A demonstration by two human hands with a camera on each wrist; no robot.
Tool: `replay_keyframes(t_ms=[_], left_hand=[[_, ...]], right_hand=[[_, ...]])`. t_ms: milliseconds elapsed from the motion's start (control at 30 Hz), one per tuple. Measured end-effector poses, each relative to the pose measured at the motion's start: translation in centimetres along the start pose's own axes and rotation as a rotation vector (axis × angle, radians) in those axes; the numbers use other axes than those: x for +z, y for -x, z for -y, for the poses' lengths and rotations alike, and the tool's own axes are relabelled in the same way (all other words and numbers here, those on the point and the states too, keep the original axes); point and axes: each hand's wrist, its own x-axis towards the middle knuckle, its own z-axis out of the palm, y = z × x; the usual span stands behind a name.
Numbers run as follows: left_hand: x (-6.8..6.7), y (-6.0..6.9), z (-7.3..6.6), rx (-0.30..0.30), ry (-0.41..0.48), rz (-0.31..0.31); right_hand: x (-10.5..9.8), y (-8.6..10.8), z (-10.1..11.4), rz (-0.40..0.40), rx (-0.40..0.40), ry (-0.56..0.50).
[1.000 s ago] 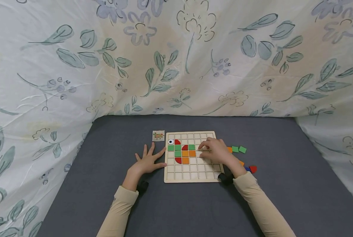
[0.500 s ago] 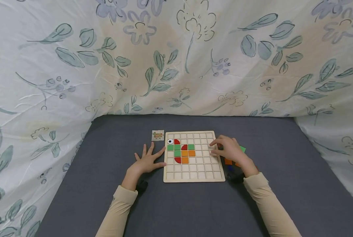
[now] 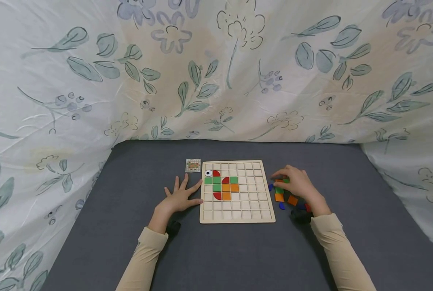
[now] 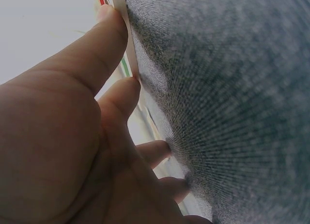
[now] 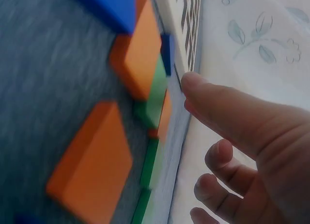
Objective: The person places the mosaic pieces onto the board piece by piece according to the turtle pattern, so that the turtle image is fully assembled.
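Left hand [image 3: 178, 201]: rests on the tabletop [image 3: 216, 254] at the left side of the wooden grid board [image 3: 238, 217]. Fingers [image 3: 194, 188] spread; thumb and index finger touch the board's edge, also seen in the left wrist view. Nothing held.

Right hand [image 3: 298, 184]: over the loose pieces to the right of the board. Thumb and index fingertip show a gap in the head view; the other fingers curve loosely in the right wrist view. No piece visible between them; contact with a piece cannot be told.

Board: lies flat at mid-tabletop. Pieces occupy cells in its upper left part: round eye piece [image 3: 208, 173] with a red quarter-round [image 3: 216, 173] to its right; two green squares in the row below, a third under the right-hand one; orange squares [image 3: 226, 188] in the middle of the group; further red quarter-rounds above and lower left of these; one green square at upper right.

Loose pieces: orange, green, blue and red. One blue piece [image 3: 281, 206] lies near the board's right edge; an orange square [image 3: 292, 201] is tilted in plan, apart from its neighbours.

Surroundings: small picture card [image 3: 193, 165] beside the board's upper left corner; floral curtain [image 3: 180, 85] behind.
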Motion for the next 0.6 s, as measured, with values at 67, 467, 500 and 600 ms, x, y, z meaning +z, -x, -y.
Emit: replay_keyframes(t_ms=[67,467,500,600], left_hand=[[-0.1,0.0,0.0,-0.001,0.000,0.000],[-0.1,0.1,-0.1,0.001,0.003,0.000],[-0.1,0.1,-0.1,0.001,0.002,-0.001],[-0.1,0.1,-0.1,0.003,0.003,-0.003]], right_hand=[[-0.1,0.1,-0.4,-0.003,0.014,0.000],[-0.4,0.7,-1.7,-0.023,0.026,0.002],[-0.4,0.7,-1.8,-0.022,0.028,0.002],[-0.6,0.8,-2.0,-0.010,0.027,0.002]])
